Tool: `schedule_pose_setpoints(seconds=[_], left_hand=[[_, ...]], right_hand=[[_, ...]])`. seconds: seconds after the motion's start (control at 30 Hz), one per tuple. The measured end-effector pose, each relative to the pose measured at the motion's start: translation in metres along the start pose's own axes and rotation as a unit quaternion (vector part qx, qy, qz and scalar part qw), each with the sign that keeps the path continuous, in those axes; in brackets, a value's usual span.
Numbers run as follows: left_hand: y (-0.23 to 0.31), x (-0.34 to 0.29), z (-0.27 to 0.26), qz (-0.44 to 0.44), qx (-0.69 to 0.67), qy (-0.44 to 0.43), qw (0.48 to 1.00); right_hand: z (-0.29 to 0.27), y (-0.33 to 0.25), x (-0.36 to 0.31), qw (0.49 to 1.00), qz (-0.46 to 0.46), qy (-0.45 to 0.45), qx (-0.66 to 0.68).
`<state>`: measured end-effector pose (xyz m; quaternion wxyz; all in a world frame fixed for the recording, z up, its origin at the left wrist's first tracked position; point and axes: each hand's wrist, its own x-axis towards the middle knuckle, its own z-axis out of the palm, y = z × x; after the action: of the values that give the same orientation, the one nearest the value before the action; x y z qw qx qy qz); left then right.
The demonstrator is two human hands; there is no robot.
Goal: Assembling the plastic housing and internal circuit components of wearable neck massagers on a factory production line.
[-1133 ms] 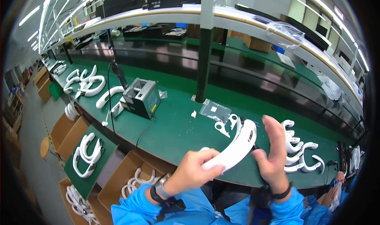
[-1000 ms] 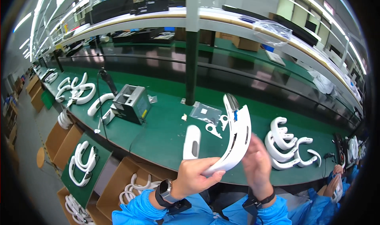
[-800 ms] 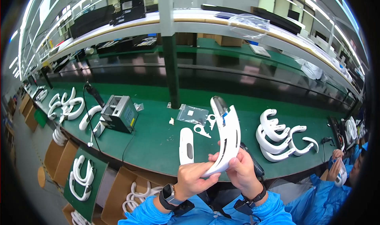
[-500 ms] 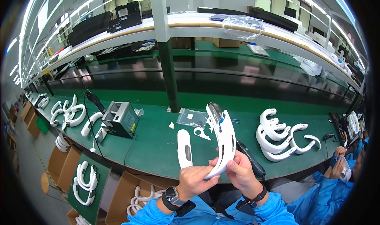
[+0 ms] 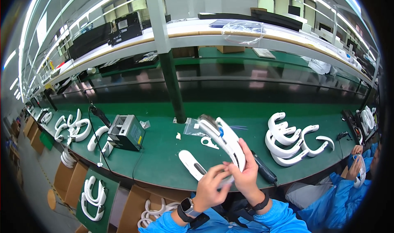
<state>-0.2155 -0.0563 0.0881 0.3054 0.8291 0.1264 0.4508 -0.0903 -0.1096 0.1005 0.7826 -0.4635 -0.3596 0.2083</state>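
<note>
A white U-shaped shell, like a neckband housing, is raised over the near bench edge with its open end away from me. One arm of it leans left; the other, with dark slots and a bit of blue inside, points up. My right hand is closed around the right side near the bend. At the bend itself, my left hand has curled fingers against the shell, slightly blurred, and hides part of it. Beyond the shell lies a flat white ring-shaped part with a tail. A black power screwdriver rests beside my right hand.
Several white U-shaped shells lie at right, more at far left. A grey boxy machine stands left of centre. A clear bag lies by the post. Cardboard boxes sit below; a co-worker's sleeve is at right.
The shell has tilted, its upper end swinging left. My left hand has shifted slightly right and down along the bend, its fingers moving. My right hand has turned more upright around the shell.
</note>
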Motion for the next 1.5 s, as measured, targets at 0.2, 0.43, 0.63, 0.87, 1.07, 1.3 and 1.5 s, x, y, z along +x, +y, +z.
schedule_pose_setpoints(seconds=[0.2, 0.43, 0.63, 0.87, 1.07, 1.3, 1.5], left_hand=[[-0.023, 0.030, -0.005, -0.164, -0.639, 0.176, 0.730], [0.002, 0.071, 0.006, -0.231, -0.618, 0.361, 0.659], [0.006, 0.073, 0.008, -0.247, -0.593, 0.403, 0.652], [0.003, 0.077, -0.003, -0.256, -0.615, 0.361, 0.653], [0.009, 0.081, 0.003, -0.263, -0.589, 0.361, 0.673], [0.008, 0.079, 0.002, -0.252, -0.580, 0.363, 0.684], [0.006, 0.083, 0.003, -0.279, -0.563, 0.397, 0.669]], right_hand=[[-0.011, -0.024, -0.008, 0.984, -0.012, -0.159, -0.084], [0.006, -0.023, -0.010, 0.949, -0.076, -0.173, -0.253], [0.007, -0.025, -0.012, 0.929, -0.082, -0.188, -0.309], [0.010, -0.019, -0.015, 0.932, -0.100, -0.195, -0.288], [0.009, 0.001, -0.026, 0.961, -0.101, -0.136, -0.221], [0.013, -0.005, -0.028, 0.948, -0.103, -0.123, -0.274], [0.012, -0.007, -0.020, 0.928, -0.106, -0.144, -0.327]])
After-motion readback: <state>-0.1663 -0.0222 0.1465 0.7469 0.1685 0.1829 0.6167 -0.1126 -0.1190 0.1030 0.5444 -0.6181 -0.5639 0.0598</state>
